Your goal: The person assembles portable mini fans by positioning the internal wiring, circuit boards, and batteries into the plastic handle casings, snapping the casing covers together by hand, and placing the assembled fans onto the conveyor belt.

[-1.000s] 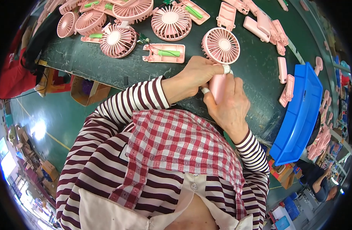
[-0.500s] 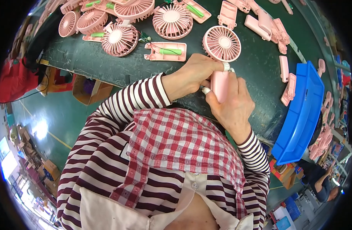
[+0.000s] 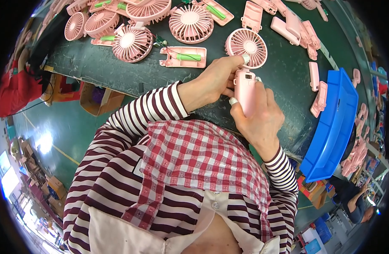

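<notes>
A pink handheld fan (image 3: 244,94) is in both my hands over the near edge of the bench, its round slatted head pointing away from me. My right hand (image 3: 263,114) wraps the handle from the right, with the thumb along the left side. At the neck, my left hand (image 3: 213,79) grips from the left, its thumb lying on the lower rim of the cage. A small dark display window shows near the handle's top. White coverings sit on some fingertips. Left of the fan lies an open handle half (image 3: 184,57) with a green battery cell and wires.
Several pink fan heads (image 3: 190,24) and open handles crowd the far left of the dark green bench (image 3: 283,97). Loose pink casings (image 3: 287,29) lie at the far right. A long blue tray (image 3: 330,131) stands at right. People are visible at both sides.
My left thumb has moved up from the top of the handle onto the cage rim, uncovering the display window. The right hand has shifted slightly downward and right.
</notes>
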